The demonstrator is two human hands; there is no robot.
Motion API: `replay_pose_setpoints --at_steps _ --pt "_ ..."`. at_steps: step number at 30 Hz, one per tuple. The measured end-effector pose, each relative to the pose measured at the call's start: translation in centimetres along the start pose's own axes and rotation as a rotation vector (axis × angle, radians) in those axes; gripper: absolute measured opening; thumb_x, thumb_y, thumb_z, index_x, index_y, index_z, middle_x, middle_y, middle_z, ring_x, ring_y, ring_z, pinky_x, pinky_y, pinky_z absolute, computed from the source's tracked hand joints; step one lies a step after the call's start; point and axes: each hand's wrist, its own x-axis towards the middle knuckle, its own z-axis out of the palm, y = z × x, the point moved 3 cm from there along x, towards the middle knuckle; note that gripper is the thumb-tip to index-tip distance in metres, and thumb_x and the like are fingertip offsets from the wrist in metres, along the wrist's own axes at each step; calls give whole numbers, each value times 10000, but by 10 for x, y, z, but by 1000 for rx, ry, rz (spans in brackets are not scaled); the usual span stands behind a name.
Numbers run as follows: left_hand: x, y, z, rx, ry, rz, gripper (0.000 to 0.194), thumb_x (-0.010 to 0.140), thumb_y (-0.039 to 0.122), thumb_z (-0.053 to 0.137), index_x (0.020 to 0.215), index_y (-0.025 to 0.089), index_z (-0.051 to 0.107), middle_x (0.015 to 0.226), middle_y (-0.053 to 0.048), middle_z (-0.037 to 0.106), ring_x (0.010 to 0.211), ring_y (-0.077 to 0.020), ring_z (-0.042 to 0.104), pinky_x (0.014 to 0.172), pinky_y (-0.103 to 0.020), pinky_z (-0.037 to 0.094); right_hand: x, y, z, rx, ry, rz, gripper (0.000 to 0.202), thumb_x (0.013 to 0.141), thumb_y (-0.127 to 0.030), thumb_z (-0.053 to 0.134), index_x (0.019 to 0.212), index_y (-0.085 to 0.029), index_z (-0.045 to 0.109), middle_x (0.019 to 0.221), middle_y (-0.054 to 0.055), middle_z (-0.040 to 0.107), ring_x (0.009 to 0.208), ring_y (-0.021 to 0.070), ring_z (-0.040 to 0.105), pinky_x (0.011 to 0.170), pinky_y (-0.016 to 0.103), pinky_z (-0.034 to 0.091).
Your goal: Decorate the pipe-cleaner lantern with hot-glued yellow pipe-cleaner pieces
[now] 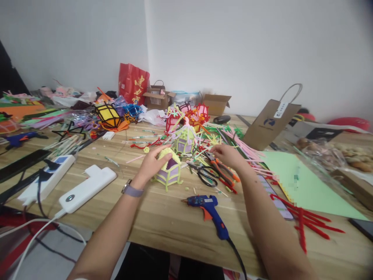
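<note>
My left hand (151, 165) is closed around the left side of a small lantern (169, 174) with lilac panels and yellow-green pipe-cleaner edges, which stands on the wooden table (163, 229). Just behind it is a similar lantern (185, 146) with pale pink pieces on top. My right hand (225, 153) is over the pile of pipe cleaners, near the orange-handled pliers (223, 169); its fingers are bent together, and whether they hold anything is too small to make out. Black scissors (206, 175) lie between the hands. Nearer the front edge lies a blue glue gun (208, 208).
White power strips (90, 188) with cables lie on the left. A phone (275, 196), red pipe cleaners (313, 223) and a green sheet (309, 182) are on the right. Behind stand a brown paper bag (266, 126), a red bag (131, 83) and colourful lanterns (107, 115).
</note>
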Motion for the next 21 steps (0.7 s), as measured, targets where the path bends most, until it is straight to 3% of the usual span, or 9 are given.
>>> replay_pose_setpoints --at_steps 7,15,19,21 --pt "-6 3 8 67 132 63 421 846 397 555 1186 159 627 1230 -110 650 1136 -238 588 1001 -376 434 4 -3 45 -117 -157 0 181 780 -158 569 819 -170 746 890 87 741 797 188 641 643 236 382" --pt "-9 3 9 116 228 110 348 871 369 534 1136 168 638 1174 -98 671 1106 -228 598 985 -362 441 0 -3 36 -147 -234 -19 199 796 -155 559 869 -170 743 915 90 739 811 184 653 659 228 411" --pt "-10 4 9 121 244 102 355 865 369 540 1142 167 634 1179 -99 668 1109 -228 595 993 -361 434 -10 -25 40 -104 -385 -119 81 739 -235 673 743 -228 753 781 12 747 732 154 663 631 194 427" --pt "-10 4 9 122 235 97 354 864 377 540 1139 175 634 1171 -95 671 1106 -229 596 992 -364 435 -14 -42 46 -112 -389 -138 99 753 -268 666 777 -239 757 810 20 752 762 171 674 642 206 440"
